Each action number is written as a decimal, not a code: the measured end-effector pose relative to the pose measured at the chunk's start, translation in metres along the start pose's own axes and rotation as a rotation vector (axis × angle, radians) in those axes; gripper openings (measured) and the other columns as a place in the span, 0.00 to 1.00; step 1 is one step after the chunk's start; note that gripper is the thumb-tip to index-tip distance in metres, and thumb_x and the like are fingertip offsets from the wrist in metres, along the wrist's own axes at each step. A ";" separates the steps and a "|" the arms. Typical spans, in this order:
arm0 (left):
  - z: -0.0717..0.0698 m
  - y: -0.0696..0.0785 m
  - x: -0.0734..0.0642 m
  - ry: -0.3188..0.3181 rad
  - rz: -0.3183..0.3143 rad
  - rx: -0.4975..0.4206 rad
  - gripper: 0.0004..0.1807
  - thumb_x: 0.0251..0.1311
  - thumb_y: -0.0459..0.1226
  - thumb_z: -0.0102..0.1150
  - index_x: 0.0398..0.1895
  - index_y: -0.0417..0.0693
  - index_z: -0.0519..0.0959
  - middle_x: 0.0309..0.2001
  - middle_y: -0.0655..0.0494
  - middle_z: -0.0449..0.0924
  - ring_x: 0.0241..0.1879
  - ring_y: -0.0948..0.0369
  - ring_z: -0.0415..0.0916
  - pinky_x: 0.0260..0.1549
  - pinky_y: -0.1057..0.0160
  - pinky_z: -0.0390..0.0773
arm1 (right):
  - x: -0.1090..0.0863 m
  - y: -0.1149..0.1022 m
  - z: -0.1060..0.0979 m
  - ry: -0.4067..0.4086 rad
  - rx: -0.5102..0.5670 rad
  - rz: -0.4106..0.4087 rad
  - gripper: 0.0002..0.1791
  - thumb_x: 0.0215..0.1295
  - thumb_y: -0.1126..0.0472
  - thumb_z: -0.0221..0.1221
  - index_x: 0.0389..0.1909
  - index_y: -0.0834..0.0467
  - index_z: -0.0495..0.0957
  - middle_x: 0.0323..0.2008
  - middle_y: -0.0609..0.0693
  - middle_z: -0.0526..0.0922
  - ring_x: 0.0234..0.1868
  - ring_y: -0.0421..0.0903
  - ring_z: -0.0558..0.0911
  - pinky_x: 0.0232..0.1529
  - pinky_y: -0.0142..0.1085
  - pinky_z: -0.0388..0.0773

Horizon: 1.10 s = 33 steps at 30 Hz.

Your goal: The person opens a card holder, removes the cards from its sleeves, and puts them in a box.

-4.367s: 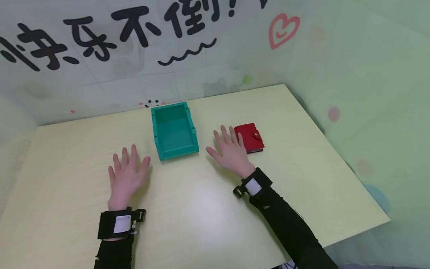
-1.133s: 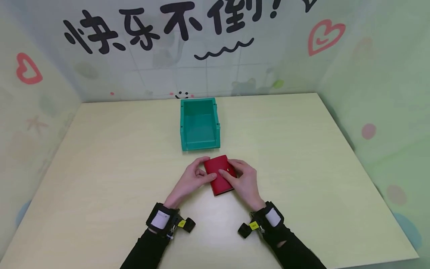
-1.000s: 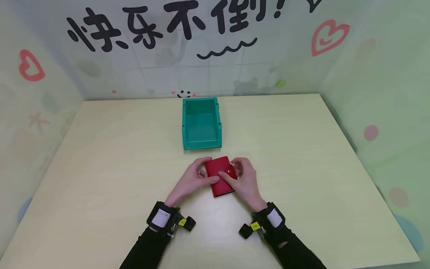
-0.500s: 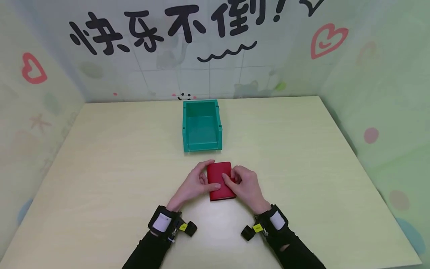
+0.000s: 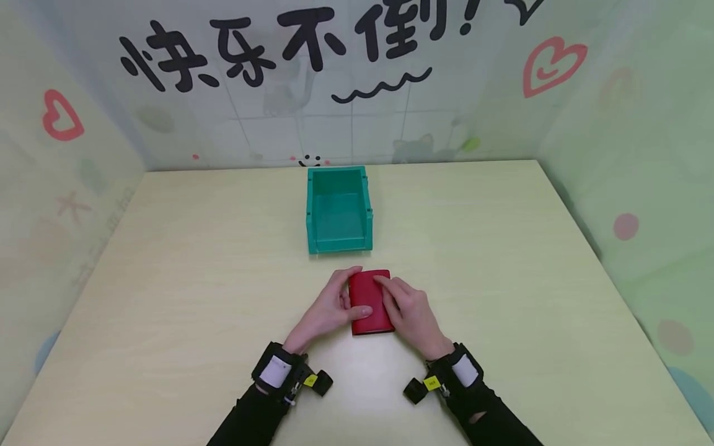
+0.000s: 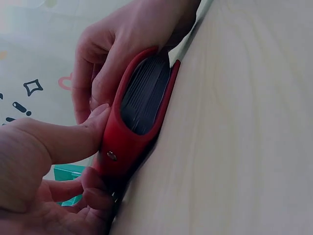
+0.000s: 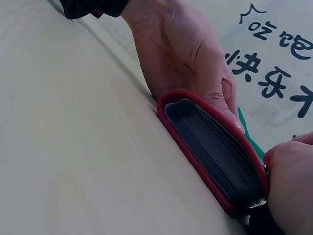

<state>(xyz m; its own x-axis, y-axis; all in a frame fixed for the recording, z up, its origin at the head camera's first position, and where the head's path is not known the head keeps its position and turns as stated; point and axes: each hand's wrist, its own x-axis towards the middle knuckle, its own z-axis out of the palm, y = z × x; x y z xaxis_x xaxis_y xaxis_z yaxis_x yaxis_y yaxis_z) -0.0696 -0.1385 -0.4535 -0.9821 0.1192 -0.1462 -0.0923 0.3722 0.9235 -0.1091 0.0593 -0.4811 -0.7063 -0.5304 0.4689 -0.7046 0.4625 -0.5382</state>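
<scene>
Near the middle of the pale, wood-grained desk [image 5: 195, 279], a small red, leather-like booklet [image 5: 369, 294] lies between a person's two bare hands, on the desk or only just above it; which of the two cannot be told. The left hand [image 5: 326, 310] grasps its left side, the thumb pressing on the upper cover and the other fingers bent about the far left part. The right hand [image 5: 415, 316] bends over the right side, a fingertip touching the cover towards its far right corner; some of its fingertips are hidden, so whether that grip pinches anything cannot be told. Seen from the left wrist, a round metal stud [image 6: 112, 155] sits on the red casing close to the left fingers, and a thick stack of dark sheets [image 6: 144, 95] shows between the covers at the near end. On the far side of the booklet, slightly left and apart from it, stands a teal plastic rectangular bin [image 5: 340, 246]. Beyond the desk's far edge rises a whitish wall [image 5: 262, 139] bearing large black characters [image 5: 315, 59]. Black wrist bands [image 5: 444, 371] and black sleeves [image 5: 502, 427] cover the wrists and forearms.
</scene>
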 end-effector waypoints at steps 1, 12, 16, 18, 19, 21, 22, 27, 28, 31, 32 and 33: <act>0.000 0.000 0.000 -0.001 -0.002 0.000 0.45 0.54 0.36 0.73 0.74 0.45 0.61 0.59 0.44 0.69 0.31 0.60 0.70 0.30 0.69 0.73 | -0.001 0.000 0.000 -0.003 -0.004 -0.008 0.20 0.63 0.70 0.65 0.57 0.64 0.79 0.39 0.56 0.85 0.33 0.46 0.87 0.39 0.35 0.86; 0.002 0.003 0.003 0.006 0.002 0.034 0.43 0.54 0.36 0.74 0.72 0.46 0.62 0.58 0.44 0.69 0.34 0.60 0.70 0.31 0.69 0.73 | 0.001 0.002 -0.002 -0.006 0.019 -0.056 0.25 0.59 0.74 0.65 0.59 0.65 0.76 0.42 0.58 0.84 0.36 0.50 0.87 0.41 0.39 0.86; 0.002 0.005 0.004 0.012 0.010 0.042 0.43 0.53 0.35 0.74 0.72 0.46 0.63 0.57 0.44 0.69 0.34 0.60 0.69 0.31 0.69 0.72 | 0.002 0.002 -0.003 0.004 0.048 -0.048 0.23 0.61 0.75 0.63 0.59 0.65 0.76 0.41 0.58 0.84 0.36 0.50 0.86 0.41 0.39 0.87; 0.002 0.004 0.004 0.013 0.015 0.042 0.43 0.53 0.35 0.74 0.72 0.45 0.63 0.57 0.44 0.69 0.34 0.60 0.69 0.31 0.69 0.72 | 0.003 0.003 -0.003 0.007 0.067 -0.037 0.21 0.63 0.75 0.61 0.58 0.64 0.76 0.40 0.59 0.84 0.37 0.50 0.86 0.41 0.40 0.87; 0.002 0.004 0.004 0.012 0.016 0.043 0.43 0.53 0.35 0.74 0.72 0.45 0.63 0.57 0.44 0.69 0.34 0.60 0.69 0.31 0.69 0.72 | 0.002 0.003 -0.002 0.008 0.076 -0.031 0.20 0.63 0.75 0.60 0.57 0.64 0.76 0.40 0.59 0.84 0.37 0.50 0.87 0.41 0.40 0.87; 0.002 0.004 0.004 0.011 0.014 0.044 0.43 0.52 0.35 0.74 0.72 0.46 0.63 0.57 0.44 0.69 0.34 0.60 0.69 0.31 0.69 0.72 | 0.002 0.003 -0.002 0.007 0.098 -0.019 0.18 0.65 0.75 0.59 0.56 0.64 0.76 0.42 0.59 0.85 0.40 0.51 0.87 0.42 0.41 0.87; 0.003 0.003 0.004 0.010 0.013 0.044 0.43 0.52 0.35 0.74 0.72 0.45 0.63 0.57 0.44 0.69 0.35 0.60 0.69 0.31 0.69 0.72 | 0.001 0.003 -0.002 0.005 0.110 -0.012 0.17 0.66 0.75 0.58 0.56 0.64 0.76 0.43 0.59 0.85 0.41 0.52 0.87 0.43 0.42 0.87; 0.002 0.003 0.004 0.001 0.014 0.042 0.44 0.52 0.35 0.74 0.72 0.45 0.62 0.57 0.44 0.69 0.36 0.59 0.69 0.32 0.69 0.72 | 0.001 0.006 -0.001 0.004 0.167 0.017 0.16 0.69 0.74 0.56 0.56 0.63 0.76 0.48 0.60 0.85 0.46 0.53 0.87 0.46 0.44 0.86; 0.002 0.003 0.004 0.000 0.017 0.041 0.44 0.53 0.36 0.74 0.72 0.45 0.62 0.57 0.43 0.69 0.36 0.59 0.69 0.33 0.69 0.72 | 0.001 0.007 -0.001 0.005 0.178 0.024 0.16 0.69 0.74 0.56 0.56 0.63 0.76 0.49 0.59 0.85 0.46 0.52 0.86 0.47 0.44 0.86; 0.002 0.003 0.005 -0.005 0.029 0.041 0.43 0.55 0.36 0.73 0.72 0.44 0.62 0.57 0.42 0.68 0.38 0.58 0.68 0.33 0.69 0.71 | 0.001 0.009 -0.002 0.001 0.231 0.052 0.14 0.70 0.74 0.55 0.54 0.62 0.76 0.48 0.59 0.85 0.44 0.51 0.85 0.45 0.42 0.86; 0.002 0.003 0.005 -0.006 0.031 0.043 0.43 0.55 0.36 0.73 0.72 0.44 0.61 0.57 0.42 0.68 0.38 0.58 0.68 0.34 0.68 0.71 | 0.001 0.009 -0.002 -0.004 0.249 0.065 0.14 0.71 0.73 0.54 0.54 0.62 0.76 0.48 0.58 0.85 0.43 0.50 0.85 0.45 0.40 0.86; 0.002 0.004 0.005 -0.008 0.031 0.045 0.42 0.55 0.37 0.73 0.72 0.44 0.61 0.58 0.42 0.68 0.39 0.58 0.68 0.34 0.68 0.70 | 0.001 0.010 -0.003 -0.012 0.271 0.080 0.13 0.71 0.73 0.54 0.53 0.62 0.76 0.48 0.58 0.85 0.43 0.49 0.84 0.45 0.39 0.86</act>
<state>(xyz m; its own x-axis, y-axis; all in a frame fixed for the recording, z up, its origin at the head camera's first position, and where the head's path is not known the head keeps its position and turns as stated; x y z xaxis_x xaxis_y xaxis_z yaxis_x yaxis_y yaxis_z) -0.0745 -0.1345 -0.4518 -0.9830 0.1383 -0.1208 -0.0544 0.4089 0.9109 -0.1169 0.0653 -0.4836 -0.7571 -0.5092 0.4094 -0.6011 0.2972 -0.7418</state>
